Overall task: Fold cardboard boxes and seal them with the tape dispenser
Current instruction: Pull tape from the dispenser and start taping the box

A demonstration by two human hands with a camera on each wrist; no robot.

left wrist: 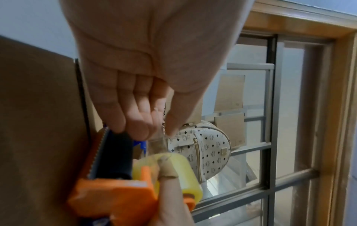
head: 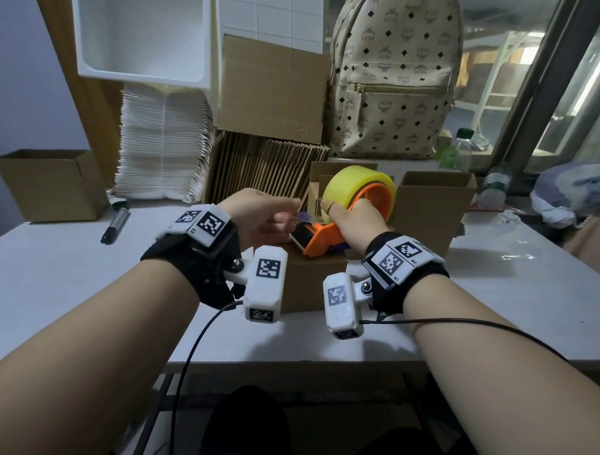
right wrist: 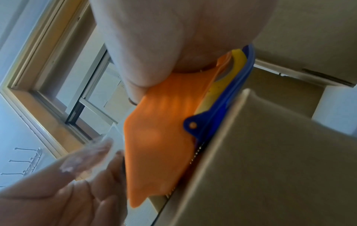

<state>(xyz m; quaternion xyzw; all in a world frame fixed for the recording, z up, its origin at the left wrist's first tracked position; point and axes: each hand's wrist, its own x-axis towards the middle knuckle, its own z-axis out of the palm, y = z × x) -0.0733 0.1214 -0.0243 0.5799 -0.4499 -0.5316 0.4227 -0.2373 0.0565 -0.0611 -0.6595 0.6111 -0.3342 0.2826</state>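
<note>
Fingers (left wrist: 170,126) of left hand (head: 260,215) pinching clear tape end; right hand (head: 354,222) wrapped round orange tape dispenser (head: 326,238) above folded box (head: 310,281). Folding done, sealing just starting.

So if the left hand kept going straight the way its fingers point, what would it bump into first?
Probably the tape dispenser: the left hand points right at its front, fingers already at the clear tape, though depth is unclear.

The tape dispenser (head: 339,222) sits on a box (head: 310,281) on the surface (head: 55,270); a backpack (head: 395,74) stands behind, a marker (head: 116,223) left
</note>
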